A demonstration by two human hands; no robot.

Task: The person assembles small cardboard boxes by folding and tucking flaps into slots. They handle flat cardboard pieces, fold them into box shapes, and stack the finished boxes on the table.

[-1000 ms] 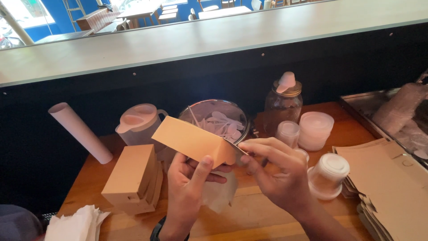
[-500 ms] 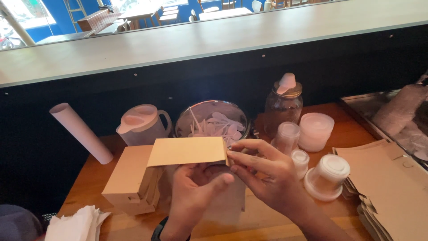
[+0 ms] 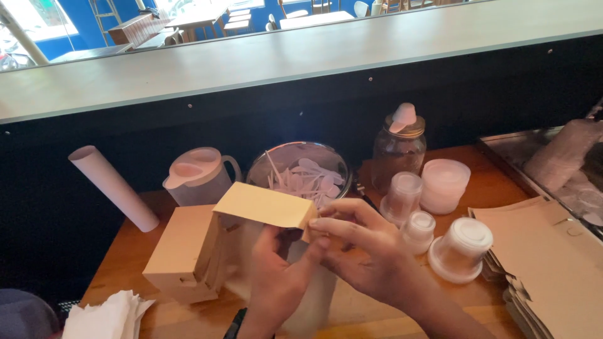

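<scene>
A tan cardboard box (image 3: pixel 267 206), partly folded, sits just below the centre of the frame, held up off the wooden surface (image 3: pixel 377 314). The left hand (image 3: pixel 276 276) supports it from beneath, its grip closed on the lower panel, thumb pressed up toward the box's right end. The right hand (image 3: pixel 361 248) pinches that same end, fingertips clenched on the corner flap. Just left of the hands stands a finished box (image 3: pixel 182 251) of the same card. Behind them, a glass bowl (image 3: pixel 298 172) holds white plastic spoons, with a lidded pitcher (image 3: pixel 198 176) and a white paper roll (image 3: pixel 113 187) further left. To the right are a glass jar (image 3: pixel 397 154), clear lidded cups (image 3: pixel 461 248) and a stack of flat card blanks (image 3: pixel 546 263) at the lower right.

The risk, as I judge it, is the flap creasing off its score or tearing if the pinch presses unevenly. The box could also slip from the left hand and knock the nearby cups.
</scene>
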